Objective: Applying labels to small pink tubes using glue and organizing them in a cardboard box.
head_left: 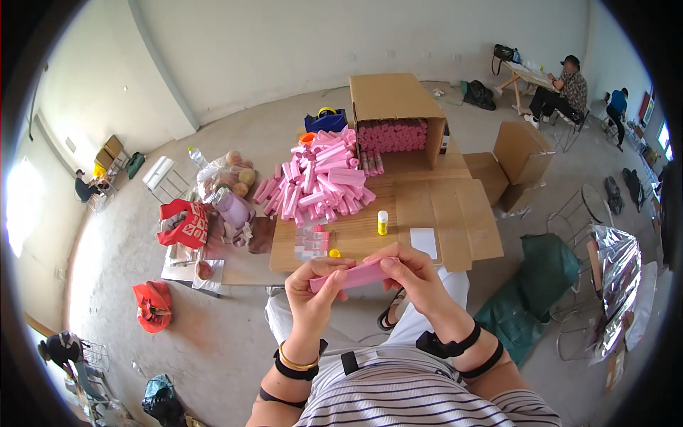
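Both hands on one pink box

Left hand and right hand pinch the box ends, just below the table (pile beyond); even grip likely keeps it uncrushed.

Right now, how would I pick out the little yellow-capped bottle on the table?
Start at the low cardboard-covered table ahead of the person's knees, with the big heap of pink rectangular packets on it. Just right of the heap's near edge stands a small white bottle with a yellow cap, the only upright item there, alone on bare cardboard.
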A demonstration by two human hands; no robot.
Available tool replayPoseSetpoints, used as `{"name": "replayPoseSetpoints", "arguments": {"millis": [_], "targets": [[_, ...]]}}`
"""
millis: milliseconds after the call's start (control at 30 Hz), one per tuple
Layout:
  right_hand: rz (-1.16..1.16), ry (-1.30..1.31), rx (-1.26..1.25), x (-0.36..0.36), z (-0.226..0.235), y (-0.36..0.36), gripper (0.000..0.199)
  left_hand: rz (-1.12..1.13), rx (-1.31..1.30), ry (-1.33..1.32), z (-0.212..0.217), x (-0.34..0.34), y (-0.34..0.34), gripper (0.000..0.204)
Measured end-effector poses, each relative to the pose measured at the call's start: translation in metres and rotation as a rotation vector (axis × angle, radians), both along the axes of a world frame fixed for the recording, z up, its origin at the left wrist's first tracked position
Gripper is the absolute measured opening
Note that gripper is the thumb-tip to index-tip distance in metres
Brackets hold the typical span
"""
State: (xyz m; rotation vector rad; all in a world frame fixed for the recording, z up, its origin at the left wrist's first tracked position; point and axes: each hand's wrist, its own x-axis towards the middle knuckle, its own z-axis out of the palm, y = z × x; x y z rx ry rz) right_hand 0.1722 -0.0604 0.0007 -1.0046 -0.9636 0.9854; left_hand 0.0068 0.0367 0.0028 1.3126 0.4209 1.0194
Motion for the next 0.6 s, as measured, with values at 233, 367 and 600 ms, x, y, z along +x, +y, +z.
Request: {"name": "replayPoseSetpoints", "arguments": {"millis": [233, 367, 600], "targets": [[0.057, 0.171, -0.075, 0.005, -0.003, -0.009, 0.023, -0.185, 0.179, 0.010, -0.002, -0.003, 0.001, 0.016], [0.172, 0.126, 0.026, 0.012, -0.014, -0.012, 0.024, -0.227, 0.052, -0.005, -0.011, -0.006, 0.003, 0.015], [0.143, 0.135, 0.006, 0.026, -0.032, -0.017, 0.024, -0.275, -0.193, 0.006, -0.018, 0.012, 0.004, 0.015]]}}
